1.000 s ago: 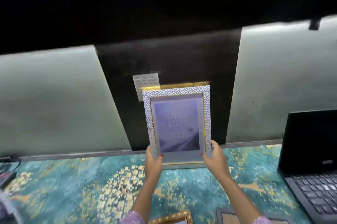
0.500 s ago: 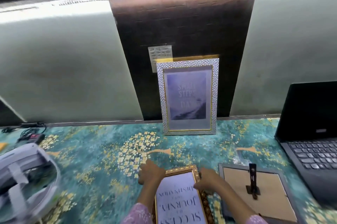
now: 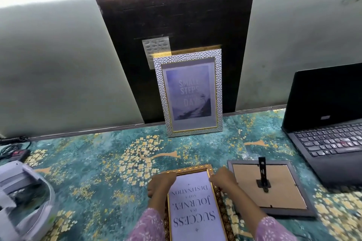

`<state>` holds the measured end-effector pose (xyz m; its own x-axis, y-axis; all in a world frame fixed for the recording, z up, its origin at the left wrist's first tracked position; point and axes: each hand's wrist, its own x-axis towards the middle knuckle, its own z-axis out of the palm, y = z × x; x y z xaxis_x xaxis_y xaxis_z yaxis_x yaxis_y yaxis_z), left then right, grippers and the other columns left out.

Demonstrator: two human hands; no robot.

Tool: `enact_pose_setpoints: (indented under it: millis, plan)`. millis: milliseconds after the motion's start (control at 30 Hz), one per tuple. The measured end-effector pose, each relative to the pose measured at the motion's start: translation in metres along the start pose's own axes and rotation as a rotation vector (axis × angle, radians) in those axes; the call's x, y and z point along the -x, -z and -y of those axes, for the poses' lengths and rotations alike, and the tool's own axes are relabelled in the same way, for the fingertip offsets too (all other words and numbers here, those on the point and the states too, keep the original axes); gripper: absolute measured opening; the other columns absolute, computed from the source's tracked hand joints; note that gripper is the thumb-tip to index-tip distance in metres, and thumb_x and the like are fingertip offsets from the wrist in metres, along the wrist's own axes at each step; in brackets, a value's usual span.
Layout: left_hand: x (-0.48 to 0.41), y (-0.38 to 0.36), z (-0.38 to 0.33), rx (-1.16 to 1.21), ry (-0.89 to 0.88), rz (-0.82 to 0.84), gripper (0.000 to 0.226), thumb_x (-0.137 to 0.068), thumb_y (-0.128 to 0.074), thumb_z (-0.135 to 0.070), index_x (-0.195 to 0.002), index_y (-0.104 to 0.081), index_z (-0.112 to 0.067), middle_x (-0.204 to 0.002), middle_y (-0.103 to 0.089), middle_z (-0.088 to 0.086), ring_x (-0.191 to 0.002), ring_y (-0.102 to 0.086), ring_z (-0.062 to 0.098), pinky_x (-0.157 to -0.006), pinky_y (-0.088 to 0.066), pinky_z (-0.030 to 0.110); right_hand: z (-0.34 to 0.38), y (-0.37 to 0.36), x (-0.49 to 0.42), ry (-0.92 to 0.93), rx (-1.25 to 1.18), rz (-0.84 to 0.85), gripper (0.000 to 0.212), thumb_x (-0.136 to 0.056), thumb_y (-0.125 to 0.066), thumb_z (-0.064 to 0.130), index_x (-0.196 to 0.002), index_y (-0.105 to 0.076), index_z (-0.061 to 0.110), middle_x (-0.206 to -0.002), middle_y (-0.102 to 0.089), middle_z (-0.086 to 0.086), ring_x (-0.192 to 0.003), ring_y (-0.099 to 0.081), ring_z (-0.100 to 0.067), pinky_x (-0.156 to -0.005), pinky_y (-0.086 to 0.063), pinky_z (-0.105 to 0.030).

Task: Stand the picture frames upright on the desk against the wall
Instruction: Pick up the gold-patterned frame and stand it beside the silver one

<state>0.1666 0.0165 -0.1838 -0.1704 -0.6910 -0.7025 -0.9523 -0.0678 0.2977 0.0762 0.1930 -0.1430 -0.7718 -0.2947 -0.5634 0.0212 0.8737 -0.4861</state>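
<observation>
A silver-framed picture (image 3: 189, 93) reading "Small steps" stands upright against the dark wall panel, with a gold frame edge (image 3: 195, 50) showing behind its top. A gold ornate frame (image 3: 194, 207) with a "Success" print lies flat at the near edge of the desk, text upside down to me. My left hand (image 3: 161, 184) grips its left side near the top corner. My right hand (image 3: 223, 179) grips its right side. A grey frame (image 3: 270, 187) lies face down to the right, its stand sticking up.
An open black laptop (image 3: 329, 142) sits at the right. A white-grey device (image 3: 21, 199) is at the left near edge, a power strip with cable (image 3: 18, 152) behind it. The desk wears a teal floral cover (image 3: 94, 162). A paper note (image 3: 155, 48) is stuck on the panel.
Both hands let go of the silver frame, which stays leaning on the wall, and came down to the near edge. They now hold the sides of the flat gold frame.
</observation>
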Motion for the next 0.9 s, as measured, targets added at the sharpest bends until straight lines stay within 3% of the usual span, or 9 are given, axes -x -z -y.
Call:
enact_pose_setpoints:
  millis: [67, 233, 333, 467, 600, 667, 767, 833, 900]
  plan:
    - [-0.004, -0.001, -0.007, 0.048, -0.059, 0.057, 0.075, -0.08, -0.049, -0.056, -0.132, -0.04, -0.003, -0.138, -0.045, 0.015, -0.12, -0.047, 0.032, -0.103, -0.041, 0.04, 0.001, 0.006, -0.001, -0.06, -0.097, 0.034, 0.036, -0.079, -0.056, 0.015, -0.051, -0.034, 0.01, -0.054, -0.04, -0.004, -0.047, -0.035, -0.014, -0.05, -0.029, -0.025]
    - [0.033, 0.04, -0.036, 0.359, -0.154, 0.063, 0.054, -0.089, -0.049, -0.045, -0.092, -0.055, 0.009, -0.089, -0.059, 0.02, -0.06, -0.048, 0.028, -0.057, -0.044, 0.037, -0.005, 0.009, -0.008, -0.191, -0.593, 0.178, 0.027, -0.071, -0.065, 0.02, -0.087, -0.05, 0.005, -0.079, -0.052, -0.01, -0.077, -0.05, -0.024, -0.069, -0.041, -0.034]
    - [0.048, 0.071, -0.06, 0.686, -0.199, 0.098, 0.048, -0.083, -0.058, -0.044, -0.077, -0.055, 0.003, -0.072, -0.059, 0.018, -0.075, -0.062, 0.033, -0.081, -0.054, 0.049, -0.002, 0.025, -0.002, -0.146, -0.805, 0.291, 0.03, -0.077, -0.063, 0.021, -0.098, -0.056, 0.001, -0.083, -0.054, -0.01, -0.077, -0.05, -0.023, -0.07, -0.042, -0.036]
    - [0.074, 0.1, -0.083, 1.188, -0.266, 0.188, 0.03, -0.089, -0.053, -0.029, -0.074, -0.053, -0.003, -0.039, -0.065, 0.004, -0.04, -0.064, 0.019, -0.068, -0.048, 0.046, -0.005, 0.066, 0.011, 0.028, -0.841, 0.232, 0.028, -0.08, -0.065, 0.025, -0.099, -0.056, 0.006, -0.079, -0.06, -0.007, -0.072, -0.059, -0.02, -0.069, -0.049, -0.037]
    - [0.101, 0.085, -0.11, 1.51, -0.248, 0.318, 0.031, -0.094, -0.044, -0.025, -0.069, -0.05, -0.009, -0.118, -0.063, 0.013, -0.111, -0.058, 0.028, -0.097, -0.041, 0.045, -0.013, 0.1, 0.01, 0.237, -1.372, 0.214, 0.015, -0.08, -0.062, 0.019, -0.093, -0.058, 0.011, -0.065, -0.073, -0.002, -0.058, -0.069, -0.015, -0.055, -0.058, -0.025]
    - [0.114, 0.06, -0.124, 1.6, -0.21, 0.38, 0.028, -0.096, -0.039, -0.023, -0.089, -0.058, -0.005, -0.14, -0.047, 0.013, -0.129, -0.045, 0.028, -0.105, -0.036, 0.044, -0.009, 0.112, 0.007, 0.37, -1.445, 0.191, 0.048, -0.064, -0.078, 0.026, -0.106, -0.059, 0.012, -0.089, -0.075, -0.003, -0.08, -0.07, -0.019, -0.069, -0.058, -0.031]
    - [0.125, 0.017, -0.146, 1.652, -0.161, 0.474, 0.033, -0.097, -0.037, -0.019, -0.122, -0.051, -0.002, -0.138, -0.048, 0.013, -0.129, -0.044, 0.029, -0.108, -0.032, 0.045, -0.006, 0.134, 0.005, 0.421, -1.293, -0.121, 0.047, -0.073, -0.07, 0.007, -0.115, -0.051, 0.011, -0.111, -0.064, -0.01, -0.097, -0.062, -0.027, -0.081, -0.052, -0.041]
    - [0.12, -0.005, -0.155, 1.595, -0.148, 0.586, 0.022, -0.096, -0.037, -0.012, -0.098, -0.058, -0.006, -0.116, -0.058, 0.014, -0.107, -0.056, 0.031, -0.104, -0.04, 0.039, -0.014, 0.161, 0.003, 0.419, -1.128, -0.318, 0.033, -0.079, -0.061, -0.004, -0.108, -0.05, 0.009, -0.109, -0.062, -0.015, -0.095, -0.061, -0.031, -0.073, -0.054, -0.036]
    - [0.116, -0.022, -0.165, 1.353, -0.17, 0.567, 0.013, -0.092, -0.042, -0.005, -0.09, -0.055, -0.011, -0.089, -0.056, 0.008, -0.078, -0.054, 0.023, -0.078, -0.053, 0.03, -0.027, 0.201, -0.001, 0.472, -0.978, -0.389, 0.033, -0.078, -0.06, -0.008, -0.106, -0.049, 0.007, -0.103, -0.06, -0.012, -0.09, -0.059, -0.029, -0.06, -0.056, -0.022]
